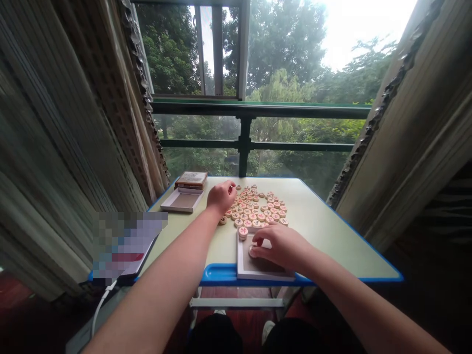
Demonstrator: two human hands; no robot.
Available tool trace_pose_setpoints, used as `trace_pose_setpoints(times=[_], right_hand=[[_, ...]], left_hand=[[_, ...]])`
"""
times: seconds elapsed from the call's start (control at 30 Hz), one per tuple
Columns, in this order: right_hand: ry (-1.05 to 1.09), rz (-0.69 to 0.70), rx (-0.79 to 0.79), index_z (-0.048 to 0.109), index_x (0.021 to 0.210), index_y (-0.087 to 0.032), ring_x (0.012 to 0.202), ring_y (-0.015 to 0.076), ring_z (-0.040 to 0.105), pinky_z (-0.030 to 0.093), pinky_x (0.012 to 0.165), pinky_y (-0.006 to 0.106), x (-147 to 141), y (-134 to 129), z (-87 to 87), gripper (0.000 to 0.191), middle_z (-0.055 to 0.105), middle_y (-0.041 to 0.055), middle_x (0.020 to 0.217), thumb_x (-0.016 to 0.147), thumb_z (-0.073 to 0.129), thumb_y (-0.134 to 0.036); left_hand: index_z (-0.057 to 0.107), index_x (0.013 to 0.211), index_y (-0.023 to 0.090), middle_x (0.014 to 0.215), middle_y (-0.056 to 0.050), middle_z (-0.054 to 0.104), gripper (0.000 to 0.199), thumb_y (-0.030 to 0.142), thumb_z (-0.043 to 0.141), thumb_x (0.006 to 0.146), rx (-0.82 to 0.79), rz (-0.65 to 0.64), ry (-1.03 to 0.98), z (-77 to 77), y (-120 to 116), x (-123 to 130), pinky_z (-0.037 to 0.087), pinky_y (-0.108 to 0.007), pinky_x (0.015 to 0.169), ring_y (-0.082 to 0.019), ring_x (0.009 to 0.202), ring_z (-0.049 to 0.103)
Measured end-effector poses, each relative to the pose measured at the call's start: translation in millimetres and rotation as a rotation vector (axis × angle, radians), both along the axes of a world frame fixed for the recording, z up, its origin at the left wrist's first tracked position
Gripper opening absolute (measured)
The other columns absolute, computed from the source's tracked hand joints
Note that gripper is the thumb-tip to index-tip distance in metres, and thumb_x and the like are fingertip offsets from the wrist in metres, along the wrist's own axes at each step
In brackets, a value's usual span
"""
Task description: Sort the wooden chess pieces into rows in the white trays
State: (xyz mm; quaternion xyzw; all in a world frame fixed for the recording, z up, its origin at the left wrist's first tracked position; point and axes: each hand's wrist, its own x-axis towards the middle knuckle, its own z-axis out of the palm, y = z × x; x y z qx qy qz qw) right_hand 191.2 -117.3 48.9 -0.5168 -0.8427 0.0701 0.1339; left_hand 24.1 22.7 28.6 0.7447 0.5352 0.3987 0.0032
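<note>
Round wooden pieces with red and dark characters (252,216) lie spread over the middle of the table. At their left edge is my left hand (221,194), its fingers curled together; whatever they may hold is hidden. Near me stands an open shallow box (240,260) with a white rim and brown inside. A piece with a red character (243,231) sits in its back left corner, seemingly on another piece. Over the box, my right hand (275,244) pinches a round piece (252,251) between thumb and fingers.
The pale table (339,236) has a blue edge and a blue tray groove (220,272). An open box part (182,200) and a closed-looking box (191,180) lie at the back left. A blurred device (129,250) with a white cable rests at the left edge.
</note>
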Motion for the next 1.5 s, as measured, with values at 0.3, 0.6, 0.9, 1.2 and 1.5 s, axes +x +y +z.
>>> trace_pose_setpoints(times=[0.3, 0.6, 0.9, 1.2, 1.5], right_hand=[[-0.114, -0.032, -0.008, 0.071, 0.067, -0.025, 0.069, 0.0187, 0.056, 0.034, 0.054, 0.025, -1, -2, -0.6, 0.010, 0.067, 0.0026, 0.065, 0.065, 0.061, -0.023], [-0.065, -0.058, -0.064, 0.071, 0.072, -0.025, 0.058, 0.0115, 0.052, 0.028, 0.050, 0.022, -7, -3, -1.9, 0.014, 0.066, -0.0010, 0.066, 0.070, 0.060, -0.032], [-0.060, -0.057, -0.065, 0.068, 0.074, -0.024, 0.056, 0.0111, 0.048, 0.024, 0.049, 0.022, -8, 1, 1.5, 0.021, 0.063, -0.0007, 0.066, 0.069, 0.062, -0.043], [-0.077, -0.055, -0.053, 0.068, 0.072, -0.024, 0.057, 0.0125, 0.048, 0.025, 0.050, 0.023, -17, 3, 0.2, 0.029, 0.063, 0.0003, 0.065, 0.068, 0.062, -0.051], [-0.024, -0.110, -0.033, 0.065, 0.068, -0.023, 0.055, 0.0112, 0.045, 0.023, 0.049, 0.023, -20, 6, -2.8, 0.027, 0.060, -0.0009, 0.060, 0.067, 0.064, -0.049]], left_hand=[[0.069, 0.092, 0.019, 0.082, -0.007, 0.070, 0.026, 0.024, 0.046, 0.079, -0.030, 0.013, 0.034, -4.5, 4, -4, 0.044, -0.029, 0.072, -0.021, 0.077, 0.061], [0.068, 0.090, 0.020, 0.075, -0.005, 0.069, 0.026, 0.028, 0.047, 0.079, -0.020, 0.056, -0.003, -4.6, 6, -13, 0.046, -0.028, 0.070, -0.019, 0.073, 0.062], [0.068, 0.091, 0.020, 0.074, -0.004, 0.070, 0.026, 0.026, 0.045, 0.080, -0.003, 0.014, 0.042, -3.3, 2, -9, 0.046, -0.029, 0.068, -0.020, 0.071, 0.063], [0.069, 0.089, 0.020, 0.077, -0.004, 0.070, 0.025, 0.026, 0.047, 0.078, 0.002, 0.008, 0.047, -1.7, 4, -5, 0.046, -0.029, 0.070, -0.020, 0.074, 0.063], [0.069, 0.089, 0.021, 0.076, -0.004, 0.070, 0.025, 0.027, 0.047, 0.078, -0.007, 0.035, 0.059, -2.0, 4, -6, 0.046, -0.029, 0.066, -0.020, 0.072, 0.063]])
